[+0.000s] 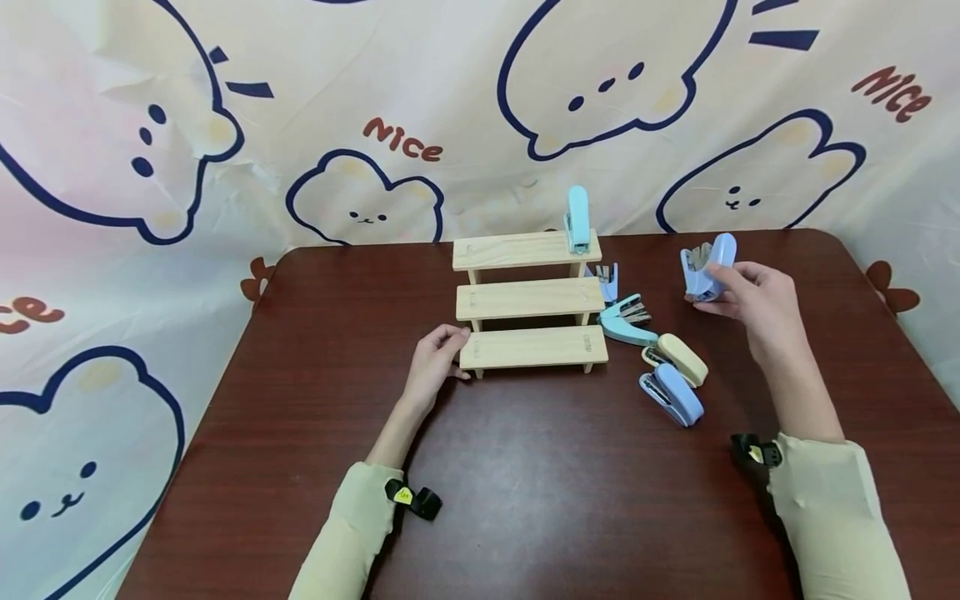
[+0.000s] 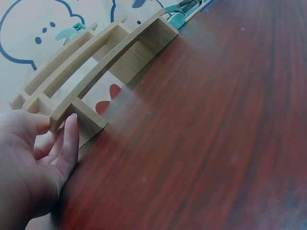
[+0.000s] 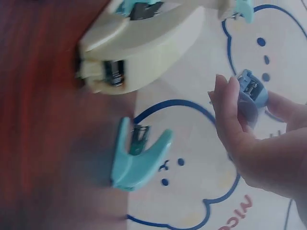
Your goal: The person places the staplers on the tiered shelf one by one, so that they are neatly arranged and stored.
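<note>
My left hand [image 1: 435, 362] pinches the left end of the lowest step of a three-step wooden rack [image 1: 532, 348], thumb above and fingers below, as the left wrist view [image 2: 57, 143] shows. Off to the right, my right hand [image 1: 757, 304] holds a light blue stapler [image 1: 708, 267] above the table, its two arms spread apart. In the right wrist view the same blue stapler [image 3: 252, 93] sits between thumb and fingers. A teal stapler [image 1: 577, 218] stands upright at the right end of the top step.
Beside the rack's right side lie a spread teal stapler [image 1: 628, 323], a cream stapler [image 1: 682, 360] and a blue stapler [image 1: 672, 396]. Another blue stapler [image 1: 609, 282] is partly hidden behind the rack. The dark wooden table [image 1: 540, 500] meets a patterned cloth [image 1: 480, 100] at the back.
</note>
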A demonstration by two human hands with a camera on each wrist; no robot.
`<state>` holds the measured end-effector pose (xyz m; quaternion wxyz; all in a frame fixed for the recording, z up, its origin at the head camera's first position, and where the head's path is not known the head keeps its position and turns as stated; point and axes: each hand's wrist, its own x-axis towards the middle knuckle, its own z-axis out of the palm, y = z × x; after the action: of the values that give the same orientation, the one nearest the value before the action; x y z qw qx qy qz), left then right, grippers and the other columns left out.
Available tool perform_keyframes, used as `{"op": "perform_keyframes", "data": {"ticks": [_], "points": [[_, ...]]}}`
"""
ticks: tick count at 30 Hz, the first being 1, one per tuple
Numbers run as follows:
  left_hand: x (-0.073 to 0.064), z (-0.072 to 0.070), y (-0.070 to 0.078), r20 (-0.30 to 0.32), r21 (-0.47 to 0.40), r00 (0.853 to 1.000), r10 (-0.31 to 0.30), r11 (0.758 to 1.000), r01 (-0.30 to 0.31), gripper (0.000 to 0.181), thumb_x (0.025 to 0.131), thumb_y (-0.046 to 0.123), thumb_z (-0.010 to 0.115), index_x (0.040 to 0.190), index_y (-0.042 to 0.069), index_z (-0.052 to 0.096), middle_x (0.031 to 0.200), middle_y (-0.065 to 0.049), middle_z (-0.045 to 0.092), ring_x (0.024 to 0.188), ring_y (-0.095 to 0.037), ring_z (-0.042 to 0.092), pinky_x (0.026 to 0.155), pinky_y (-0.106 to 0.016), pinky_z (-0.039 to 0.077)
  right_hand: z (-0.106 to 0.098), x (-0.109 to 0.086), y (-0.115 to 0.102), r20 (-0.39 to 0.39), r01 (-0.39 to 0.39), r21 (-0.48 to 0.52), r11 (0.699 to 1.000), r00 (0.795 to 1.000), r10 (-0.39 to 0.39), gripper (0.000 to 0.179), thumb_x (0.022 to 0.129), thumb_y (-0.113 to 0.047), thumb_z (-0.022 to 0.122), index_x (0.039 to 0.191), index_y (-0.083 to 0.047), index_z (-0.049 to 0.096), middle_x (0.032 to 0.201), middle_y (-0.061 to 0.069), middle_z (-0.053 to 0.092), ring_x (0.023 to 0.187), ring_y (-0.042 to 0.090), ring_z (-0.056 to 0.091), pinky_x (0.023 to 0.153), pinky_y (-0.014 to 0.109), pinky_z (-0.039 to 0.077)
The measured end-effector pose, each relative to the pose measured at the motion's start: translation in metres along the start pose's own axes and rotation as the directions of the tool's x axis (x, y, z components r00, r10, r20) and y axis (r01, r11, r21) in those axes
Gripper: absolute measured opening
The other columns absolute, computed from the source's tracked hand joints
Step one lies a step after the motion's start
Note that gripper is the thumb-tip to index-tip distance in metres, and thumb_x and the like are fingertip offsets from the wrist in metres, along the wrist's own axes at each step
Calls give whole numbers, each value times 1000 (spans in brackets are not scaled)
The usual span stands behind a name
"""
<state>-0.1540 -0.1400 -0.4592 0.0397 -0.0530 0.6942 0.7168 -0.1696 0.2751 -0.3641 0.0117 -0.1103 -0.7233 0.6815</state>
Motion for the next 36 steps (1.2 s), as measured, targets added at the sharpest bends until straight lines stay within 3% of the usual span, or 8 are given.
{"op": "perform_keyframes", "data": {"ticks": [8, 16, 18, 22, 25, 30, 36], "points": [[0, -1, 0, -7, 15, 1000, -11, 1000, 11, 20, 104, 17, 64, 104, -3, 67, 81, -2, 63, 68, -14, 60, 50, -25, 58, 9, -2, -30, 20, 89, 15, 996, 996, -89, 40, 100, -34, 70, 123, -2, 61, 138, 21, 45, 78, 3, 73, 68, 20, 62], [-2, -1, 1, -6, 6, 1000, 0, 1000, 0, 19, 103, 16, 64, 103, -3, 67, 81, -2, 64, 68, -13, 59, 49, -25, 58, 15, -6, -51, 28, 166, 99, 981, 985, -169, 19, 98, -31, 74, 101, -13, 75, 111, 5, 63, 71, 14, 76, 63, 23, 63], [-2, -1, 2, -5, 6, 1000, 4, 1000, -4, 19, 103, 16, 64, 104, -3, 67, 81, -1, 62, 69, -13, 58, 49, -25, 58, 18, -7, -53, 37, 179, 91, 980, 982, -183, 20, 98, -32, 74, 103, -12, 75, 111, 6, 63, 70, 14, 76, 62, 23, 63], [-2, -1, 1, -10, 16, 1000, 9, 1000, -9, 19, 103, 16, 64, 103, -3, 67, 82, -1, 61, 71, -13, 56, 49, -25, 59, 26, -5, -57, 67, 194, 80, 978, 978, -199, 33, 99, -31, 73, 118, -5, 71, 127, 18, 53, 73, 13, 76, 64, 23, 63], [-2, -1, 1, -14, 22, 1000, 13, 1000, -12, 20, 103, 17, 65, 103, -3, 67, 82, -1, 62, 72, -13, 57, 49, -25, 59, 33, -4, -62, 87, 199, 88, 976, 975, -207, 35, 98, -28, 74, 120, -2, 69, 135, 23, 46, 75, 14, 76, 65, 24, 64], [-2, -2, 1, -17, 26, 1000, 17, 1000, -17, 22, 103, 18, 65, 103, -4, 67, 82, -1, 62, 71, -14, 58, 49, -25, 59, 46, -3, -71, 117, 218, 94, 971, 966, -229, 22, 99, -25, 74, 108, -5, 72, 127, 16, 49, 74, 16, 76, 65, 26, 64], [-2, -2, 1, -7, 20, 1000, -2, 1000, 3, 24, 104, 20, 66, 106, -4, 67, 82, 0, 62, 72, -15, 58, 50, -25, 59, 60, -4, -83, 133, 249, 30, 968, 959, -251, 46, 99, -27, 72, 126, 10, 62, 126, 21, 52, 73, 13, 75, 65, 24, 64]]}}
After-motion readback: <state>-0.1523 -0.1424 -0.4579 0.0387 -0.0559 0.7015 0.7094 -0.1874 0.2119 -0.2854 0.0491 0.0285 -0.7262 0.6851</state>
